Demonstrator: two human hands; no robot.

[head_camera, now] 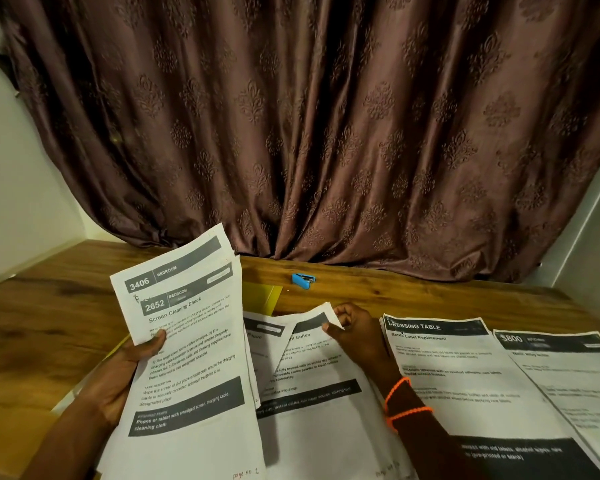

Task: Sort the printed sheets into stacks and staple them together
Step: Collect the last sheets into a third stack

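Observation:
My left hand (132, 362) grips a bundle of printed sheets (191, 341), raised and tilted; the top one reads "2652 Bedroom, Screen Cleaning Check" and one behind reads "3406". My right hand (354, 332) pinches the upper right corner of a sheet about coffee (312, 368) that lies on the middle pile. A "Dressing Table" stack (458, 368) lies to the right of that hand, and another stack (568, 372) lies at the far right. A small blue stapler (303, 280) sits on the wooden table (66, 306), beyond the papers.
A yellow folder (264, 299) lies under the middle papers. A brown patterned curtain (326, 133) hangs down to the table's far edge. White walls close in at left and right. An orange beaded band circles my right wrist.

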